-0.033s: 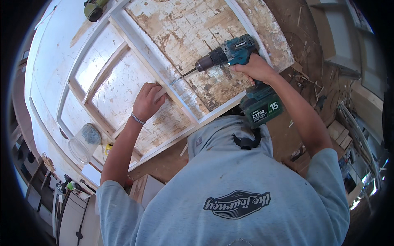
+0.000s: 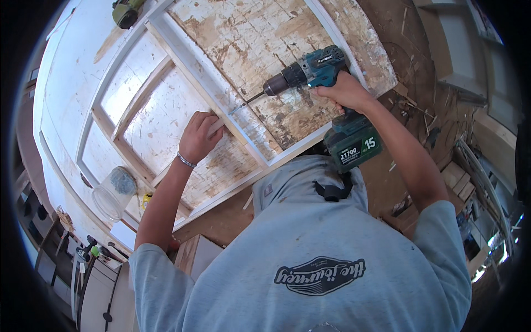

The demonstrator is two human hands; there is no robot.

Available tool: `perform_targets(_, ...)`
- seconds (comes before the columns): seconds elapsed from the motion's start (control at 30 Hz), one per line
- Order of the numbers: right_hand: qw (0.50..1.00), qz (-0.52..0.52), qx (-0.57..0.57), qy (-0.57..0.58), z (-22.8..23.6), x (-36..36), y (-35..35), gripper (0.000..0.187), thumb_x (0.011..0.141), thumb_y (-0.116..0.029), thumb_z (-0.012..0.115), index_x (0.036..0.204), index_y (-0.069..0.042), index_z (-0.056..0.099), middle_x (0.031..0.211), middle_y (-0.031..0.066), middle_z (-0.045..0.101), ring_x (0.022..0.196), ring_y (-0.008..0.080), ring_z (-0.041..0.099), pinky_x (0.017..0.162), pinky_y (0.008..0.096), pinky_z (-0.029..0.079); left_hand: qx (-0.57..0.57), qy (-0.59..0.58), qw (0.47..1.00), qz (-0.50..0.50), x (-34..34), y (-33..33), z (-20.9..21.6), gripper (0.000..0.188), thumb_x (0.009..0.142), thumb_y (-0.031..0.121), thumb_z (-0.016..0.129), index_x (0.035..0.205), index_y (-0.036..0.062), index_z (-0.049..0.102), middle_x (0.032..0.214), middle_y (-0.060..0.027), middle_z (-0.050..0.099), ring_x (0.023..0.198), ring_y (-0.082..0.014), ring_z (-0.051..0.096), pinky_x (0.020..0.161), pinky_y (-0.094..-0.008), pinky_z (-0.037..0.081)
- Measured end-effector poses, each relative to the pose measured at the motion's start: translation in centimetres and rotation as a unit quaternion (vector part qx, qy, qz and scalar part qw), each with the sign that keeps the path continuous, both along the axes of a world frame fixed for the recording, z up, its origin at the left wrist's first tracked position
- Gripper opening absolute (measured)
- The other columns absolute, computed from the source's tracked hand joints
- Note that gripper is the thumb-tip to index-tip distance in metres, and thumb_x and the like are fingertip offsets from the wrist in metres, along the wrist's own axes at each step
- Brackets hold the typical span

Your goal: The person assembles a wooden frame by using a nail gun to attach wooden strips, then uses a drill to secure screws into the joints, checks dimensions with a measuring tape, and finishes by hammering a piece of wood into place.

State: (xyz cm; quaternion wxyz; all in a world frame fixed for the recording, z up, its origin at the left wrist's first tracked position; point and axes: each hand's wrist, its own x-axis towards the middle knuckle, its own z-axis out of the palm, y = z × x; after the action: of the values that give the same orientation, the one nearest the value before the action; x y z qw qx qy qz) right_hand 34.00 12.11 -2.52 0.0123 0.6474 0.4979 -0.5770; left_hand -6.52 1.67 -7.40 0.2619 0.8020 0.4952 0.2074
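My right hand (image 2: pixel 347 94) is wrapped round the grip of a teal and black cordless drill (image 2: pixel 316 67). Its long, thin bit (image 2: pixel 254 98) points left and reaches the white-faced side of a wooden crossbar (image 2: pixel 188 83) in a frame. On the bar's other side, my left hand (image 2: pixel 197 135) is closed on a small pale wood block (image 2: pixel 215 128), held close against the bar. Whether the tip has entered the wood I cannot tell. The frame lies on a worn, stained work table (image 2: pixel 260 33).
A clear plastic jar (image 2: pixel 108 203) lies on its side at the left, fasteners heaped at its mouth. Beside it is a small yellow object (image 2: pixel 146 200). A green tool (image 2: pixel 126 13) stands at the far left of the table. Wood scraps (image 2: pixel 408 99) litter the floor at right.
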Motion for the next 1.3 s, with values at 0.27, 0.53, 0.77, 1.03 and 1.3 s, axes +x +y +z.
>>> perform_targets(0.27,0.999,-0.004,-0.038,-0.004,0.8,-0.4,0.6,0.033,0.083,-0.024,0.079,0.102,0.001,0.066,0.067,0.0062,0.061,0.047,0.015,0.054,0.043,0.0337,0.046,-0.022,0.002,1.0,-0.015,-0.1,0.2,0.2,0.029,0.077,0.005,0.079,0.103,0.0013,0.065,0.105,-0.0144,0.065,0.097,-0.0339,0.063,0.086,-0.0422,0.054)
perform_targets(0.53,0.998,0.002,-0.051,-0.027,0.7,-0.8,1.0,0.033,0.085,-0.025,0.077,0.099,0.002,0.065,0.062,0.0062,0.057,0.046,0.0159,0.053,0.044,0.0346,0.046,-0.027,-0.001,0.999,-0.017,0.0,0.3,0.5,0.03,0.078,0.006,0.079,0.104,0.0008,0.064,0.106,-0.0156,0.064,0.098,-0.0348,0.062,0.087,-0.0423,0.054)
perform_targets(0.77,0.999,0.015,-0.023,-0.037,0.1,-0.8,0.6,0.037,0.085,-0.027,0.076,0.097,0.006,0.063,0.062,0.0072,0.057,0.046,0.0167,0.054,0.044,0.035,0.047,-0.027,0.002,0.999,-0.019,-0.1,0.3,0.2,0.03,0.078,0.005,0.079,0.104,0.0008,0.064,0.107,-0.0158,0.064,0.098,-0.035,0.062,0.087,-0.0423,0.054)
perform_targets(1.03,0.998,0.012,-0.058,-0.011,0.7,-1.5,0.7,0.028,0.087,-0.023,0.073,0.094,0.002,0.062,0.061,0.0024,0.053,0.043,0.0125,0.051,0.041,0.0317,0.045,-0.03,0.004,0.999,-0.022,-0.1,0.3,0.4,0.03,0.078,0.005,0.079,0.104,0.0005,0.063,0.106,-0.0161,0.063,0.098,-0.0351,0.062,0.087,-0.0421,0.054)
perform_targets(1.3,0.999,0.01,-0.048,0.002,1.0,-2.1,0.5,0.026,0.088,-0.024,0.071,0.093,0.001,0.063,0.061,0.0016,0.052,0.044,0.0118,0.051,0.041,0.0308,0.044,-0.038,-0.002,0.999,-0.023,-0.1,0.4,0.5,0.03,0.078,0.004,0.078,0.104,-0.0003,0.063,0.107,-0.0166,0.064,0.098,-0.0353,0.061,0.088,-0.042,0.054)
